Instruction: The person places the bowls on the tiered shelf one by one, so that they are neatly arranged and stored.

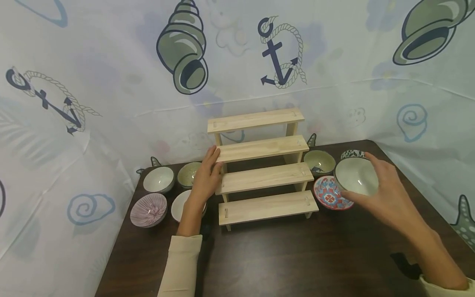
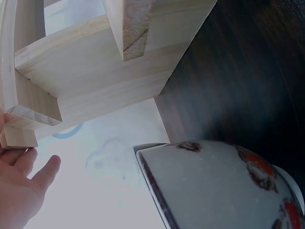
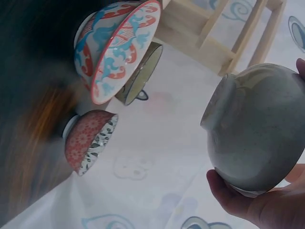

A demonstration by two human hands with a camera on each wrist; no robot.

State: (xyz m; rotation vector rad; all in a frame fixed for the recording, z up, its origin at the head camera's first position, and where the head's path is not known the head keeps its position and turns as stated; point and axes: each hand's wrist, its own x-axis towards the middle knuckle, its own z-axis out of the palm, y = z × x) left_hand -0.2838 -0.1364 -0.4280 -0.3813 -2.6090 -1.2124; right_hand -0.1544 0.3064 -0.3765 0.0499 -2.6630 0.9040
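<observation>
My left hand [image 1: 208, 177] touches the left end of a stepped wooden rack [image 1: 265, 150], its fingers at the second plank from the top. In the left wrist view, fingertips [image 2: 25, 160] meet a plank's end. My right hand [image 1: 389, 198] holds a bowl [image 1: 356, 176] in the air right of the rack, thumb and fingers spread around its rim. Pale inside and plain grey outside, this bowl [image 3: 259, 126] is tipped on its side in the right wrist view. Beneath it are a red-and-blue patterned bowl [image 1: 330, 193] and a bowl with a leaf-patterned inside [image 1: 352, 154].
Left of the rack stand a white bowl [image 1: 158, 180], a purple-streaked bowl [image 1: 148, 210], a yellow-green bowl [image 1: 187, 174] and another white bowl [image 1: 179, 205]. An olive bowl [image 1: 319, 162] is by the rack's right side. The dark table [image 1: 267, 255] meets a printed cloth [image 1: 245, 74] behind.
</observation>
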